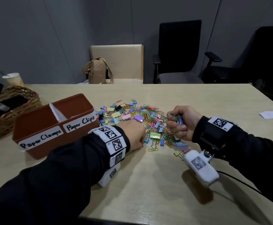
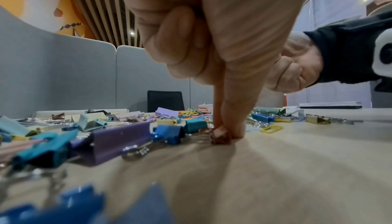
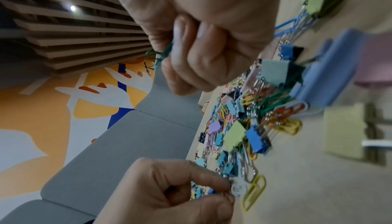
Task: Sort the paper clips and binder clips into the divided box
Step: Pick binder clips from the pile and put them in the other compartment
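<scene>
A mixed pile of coloured paper clips and binder clips (image 1: 139,119) lies mid-table. Left of it stands the brown divided box (image 1: 35,127), labelled "Paper Clamps" on the left half and "Paper Clips" on the right. My left hand (image 1: 137,135) is down at the pile's near-left edge. Its thumb and forefinger pinch a small reddish paper clip (image 2: 220,137) against the tabletop, beside a yellow paper clip (image 3: 254,192). My right hand (image 1: 179,122) hovers over the pile's right side as a fist. It grips a bunch of paper clips (image 1: 178,119), and a green one (image 3: 157,56) sticks out.
A wicker basket (image 1: 11,111) and a paper cup (image 1: 13,80) sit at the far left. A paper note (image 1: 270,114) lies at the right edge. A beige chair with a bag (image 1: 98,70) and black office chairs (image 1: 179,51) stand behind the table. A cable (image 1: 239,181) trails near my right wrist.
</scene>
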### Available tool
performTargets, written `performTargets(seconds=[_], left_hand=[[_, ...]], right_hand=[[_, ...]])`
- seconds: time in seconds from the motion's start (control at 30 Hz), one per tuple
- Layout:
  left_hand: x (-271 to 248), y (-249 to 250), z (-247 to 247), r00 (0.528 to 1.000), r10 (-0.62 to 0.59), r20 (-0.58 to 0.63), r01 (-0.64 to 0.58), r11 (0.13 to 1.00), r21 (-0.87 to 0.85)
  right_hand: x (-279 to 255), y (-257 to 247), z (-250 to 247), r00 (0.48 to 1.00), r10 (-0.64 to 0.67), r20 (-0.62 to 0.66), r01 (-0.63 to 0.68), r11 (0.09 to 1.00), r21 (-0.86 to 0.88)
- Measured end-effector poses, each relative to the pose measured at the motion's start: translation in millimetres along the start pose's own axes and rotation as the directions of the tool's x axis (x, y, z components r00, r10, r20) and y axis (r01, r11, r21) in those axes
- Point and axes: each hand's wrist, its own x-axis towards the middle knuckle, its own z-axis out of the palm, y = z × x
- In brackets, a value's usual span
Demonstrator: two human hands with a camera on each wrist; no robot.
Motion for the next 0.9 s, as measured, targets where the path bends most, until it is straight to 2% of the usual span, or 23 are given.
performTargets(seconds=[0.13, 0.23, 0.3, 0.53, 0.63, 0.7, 0.77, 0.83, 0.9], left_hand=[[0.2, -1.2, 5.2, 1.000, -0.003, 0.023, 0.003, 1.000, -0.002], [1.6, -6.4, 10.7, 0.997, -0.053, -0.051, 0.039, 0.973, -0.228], [2.3, -8.6, 10.4, 0.996, -0.061, -0.060, 0.038, 0.941, -0.336], [2.7, -15.7, 7.1, 0.993, -0.112, 0.048, 0.121, 0.866, -0.485], [3.1, -12.7, 12.2, 0.994, -0.089, 0.060, 0.106, 0.898, -0.427], [4.4, -7.3, 15.1, 0.997, -0.038, 0.072, 0.057, 0.956, -0.287], [4.9, -2.2, 14.0, 0.999, -0.022, 0.029, 0.026, 0.986, -0.165], [6.7, -1.3, 15.7, 1.000, -0.023, -0.013, 0.021, 0.986, -0.168], [7.1, -2.0, 15.9, 0.999, -0.023, -0.037, 0.017, 0.986, -0.164]], right_hand=[[3.8, 2.7, 3.3, 0.998, -0.035, 0.048, 0.032, 0.998, 0.061], [8.1, 1.5, 5.0, 0.998, -0.050, 0.048, 0.047, 0.997, 0.066], [9.3, 0.9, 6.3, 0.998, -0.054, 0.039, 0.052, 0.998, 0.042], [13.9, -0.1, 13.4, 0.999, -0.039, 0.008, 0.039, 0.998, -0.043], [17.9, 2.1, 12.7, 0.999, 0.041, -0.024, -0.044, 0.989, -0.141], [16.6, 2.9, 13.6, 0.994, 0.100, -0.040, -0.106, 0.972, -0.211], [15.2, 2.0, 16.5, 0.990, 0.132, -0.056, -0.142, 0.953, -0.268], [13.9, 4.3, 19.3, 0.986, 0.140, -0.092, -0.164, 0.924, -0.347], [16.2, 9.3, 20.5, 0.988, 0.076, -0.132, -0.132, 0.857, -0.498]])
